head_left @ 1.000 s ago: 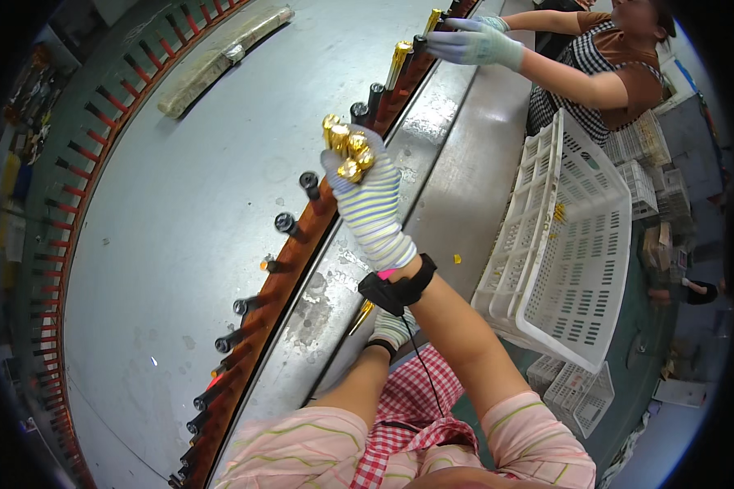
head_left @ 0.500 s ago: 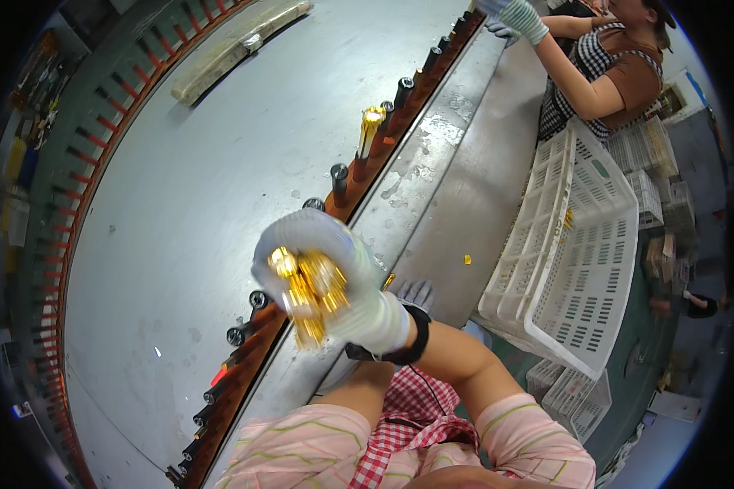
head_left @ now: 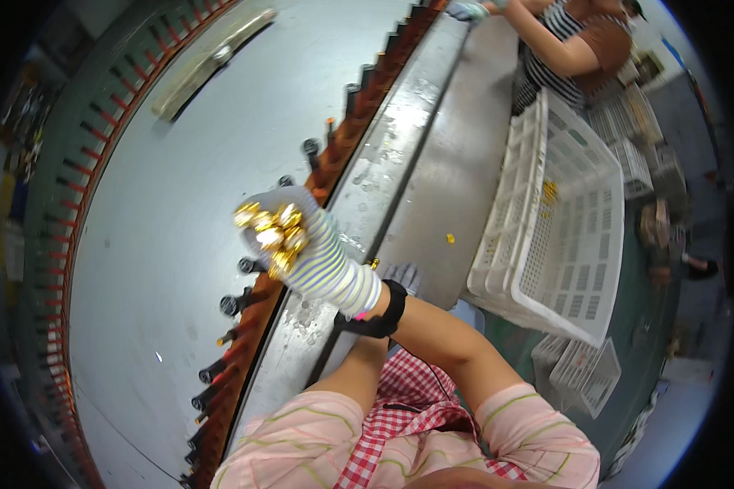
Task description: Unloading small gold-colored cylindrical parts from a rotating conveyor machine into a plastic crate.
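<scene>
Metal ledge [head_left: 435, 175], right hand [head_left: 316, 253] grasping gold pieces [head_left: 274, 236], left hand [head_left: 407, 279] half-hidden, grip unclear.

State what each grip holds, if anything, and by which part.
The right grip holds a bunch of golden pieces around their sides, shiny ends showing. The left grip is mostly hidden; its hold cannot be told.

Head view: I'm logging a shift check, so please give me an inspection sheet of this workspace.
Surface: grey table; metal ledge, stained in patches.
Job's things: gold pieces in hand; dark pegs along the table.
Clutter: gold scrap on the ledge; long bar on the table.
Hands: right hand gloved, fingers closed around gold pieces; left hand partly hidden, grip unclear.
Cables: thin dark cord over the apron.
Surroundings: white crate, co-worker.
</scene>
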`<state>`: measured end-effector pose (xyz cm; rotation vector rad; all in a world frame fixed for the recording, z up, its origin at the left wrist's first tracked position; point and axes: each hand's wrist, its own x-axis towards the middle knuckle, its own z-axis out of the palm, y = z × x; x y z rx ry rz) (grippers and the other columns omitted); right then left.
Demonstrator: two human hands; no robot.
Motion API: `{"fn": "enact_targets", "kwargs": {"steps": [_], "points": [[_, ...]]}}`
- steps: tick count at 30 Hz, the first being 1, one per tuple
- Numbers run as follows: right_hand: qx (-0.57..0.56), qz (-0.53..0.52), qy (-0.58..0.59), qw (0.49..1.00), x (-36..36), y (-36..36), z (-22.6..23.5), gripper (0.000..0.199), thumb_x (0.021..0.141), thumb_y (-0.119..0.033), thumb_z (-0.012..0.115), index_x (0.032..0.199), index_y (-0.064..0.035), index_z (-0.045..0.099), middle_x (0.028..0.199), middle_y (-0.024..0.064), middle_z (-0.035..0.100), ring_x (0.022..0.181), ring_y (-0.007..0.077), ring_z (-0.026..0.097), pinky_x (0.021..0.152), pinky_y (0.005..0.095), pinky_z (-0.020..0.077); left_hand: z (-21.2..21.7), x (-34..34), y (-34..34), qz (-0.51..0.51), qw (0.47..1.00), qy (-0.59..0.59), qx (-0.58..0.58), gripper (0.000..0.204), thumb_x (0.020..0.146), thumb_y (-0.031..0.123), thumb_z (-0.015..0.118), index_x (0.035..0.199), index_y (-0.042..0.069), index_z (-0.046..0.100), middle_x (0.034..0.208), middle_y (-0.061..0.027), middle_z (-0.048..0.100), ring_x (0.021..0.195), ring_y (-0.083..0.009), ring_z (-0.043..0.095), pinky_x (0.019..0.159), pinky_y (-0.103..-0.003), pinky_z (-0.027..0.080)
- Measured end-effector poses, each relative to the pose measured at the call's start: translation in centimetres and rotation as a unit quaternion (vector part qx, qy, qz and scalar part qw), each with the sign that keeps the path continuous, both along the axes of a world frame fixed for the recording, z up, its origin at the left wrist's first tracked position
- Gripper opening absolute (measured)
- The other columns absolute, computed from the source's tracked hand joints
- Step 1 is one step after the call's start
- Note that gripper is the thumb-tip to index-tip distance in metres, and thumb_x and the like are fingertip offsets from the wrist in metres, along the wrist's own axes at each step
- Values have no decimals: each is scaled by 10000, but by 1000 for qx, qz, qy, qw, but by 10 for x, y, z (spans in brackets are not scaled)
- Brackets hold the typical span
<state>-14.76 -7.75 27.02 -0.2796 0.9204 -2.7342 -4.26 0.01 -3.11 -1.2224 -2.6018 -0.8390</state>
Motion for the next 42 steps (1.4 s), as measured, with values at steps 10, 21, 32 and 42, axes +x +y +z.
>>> {"fn": "enact_targets", "kwargs": {"steps": [10,21,32,42], "points": [[487,-426,312,696,20,275,53,515,758,-179,766,1174,-31,501,993,57,608,878,163,609,781,283,510,37,-3,25,19,988,-43,-146,577,813,322,528,1319,55,447,1387,-163,408,1301,-330,343,1113,-513,172],[902,28,-94,421,121,558,-146,316,822,-177,629,1107,-53,576,864,129,649,783,255,632,713,371,494,66,-8,28,10,988,-27,-153,512,748,257,583,1195,23,499,1254,-187,477,1182,-372,416,1036,-518,260],[847,315,-100,416,168,525,-305,318,843,-17,497,1155,-44,551,1075,192,630,975,362,618,796,437,509,62,-10,27,6,978,-66,-196,507,760,277,555,1207,42,503,1268,-183,472,1180,-370,418,1051,-532,249],[842,300,-105,435,218,575,-346,493,780,-85,612,1249,-51,465,1208,176,552,1146,350,519,948,397,439,58,-9,27,1,981,-63,-186,510,755,266,552,1209,40,497,1268,-177,468,1175,-367,423,1042,-532,266]]}}
